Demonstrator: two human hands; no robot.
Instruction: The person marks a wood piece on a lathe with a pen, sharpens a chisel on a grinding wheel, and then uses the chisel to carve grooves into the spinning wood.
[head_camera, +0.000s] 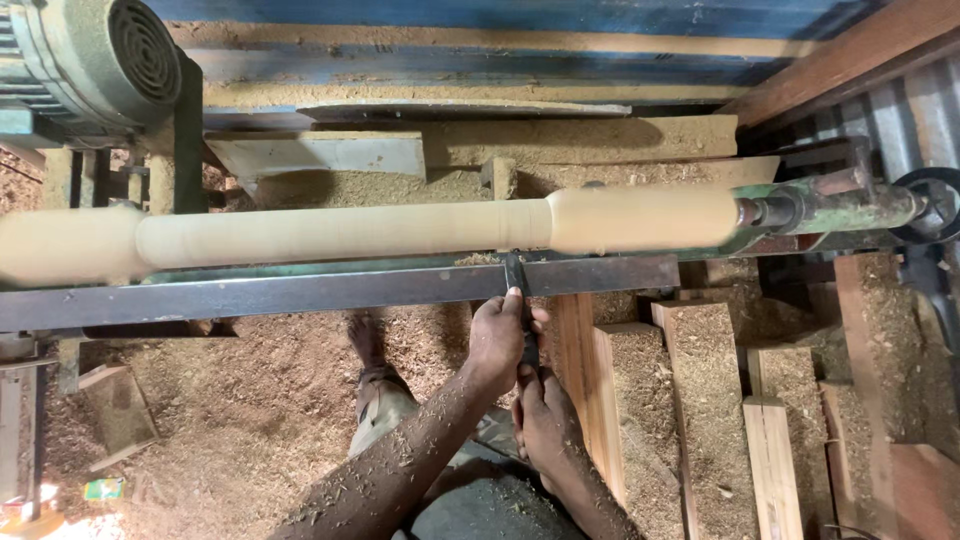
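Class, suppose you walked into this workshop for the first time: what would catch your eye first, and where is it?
The long pale wooden spindle, blurred, spans the frame on the lathe. Just below its middle, the left hand and right hand grip a dark chisel across the steel rest bar. Sawdust covers the floor beneath.

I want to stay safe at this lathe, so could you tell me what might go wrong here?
The chisel may catch in the spinning spindle and kick back. The left hand sits bare on the rail, near the wood. A bare foot stands in loose shavings, which could slip.
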